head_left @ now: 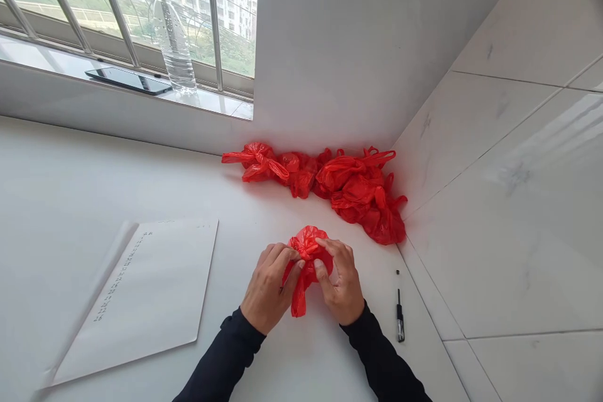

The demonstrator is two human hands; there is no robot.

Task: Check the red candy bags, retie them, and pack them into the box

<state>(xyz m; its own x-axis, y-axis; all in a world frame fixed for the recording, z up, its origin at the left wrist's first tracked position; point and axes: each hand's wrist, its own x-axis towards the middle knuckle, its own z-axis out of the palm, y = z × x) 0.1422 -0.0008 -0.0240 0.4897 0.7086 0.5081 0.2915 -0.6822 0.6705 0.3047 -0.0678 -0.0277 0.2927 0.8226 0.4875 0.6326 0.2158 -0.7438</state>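
Observation:
A knotted red plastic bag [306,252] rests on the white table in front of me, with one handle end hanging down toward me. My left hand [271,286] pinches the bag at the left of its knot, thumb and fingertips closed together. From the other side, my right hand [343,279] grips the bag with bent fingers on top and the thumb lower down. What lies inside the bag cannot be made out. Behind it, several more tied red plastic bags [351,185] are heaped along the wall.
To the left lies an open notebook [155,289] with a column of handwriting. A black pen [400,320] and a small black cap [397,272] are at the right, near the tiled wall [522,226]. On the windowsill stand a water bottle [175,50] and a flat dark tablet [129,80].

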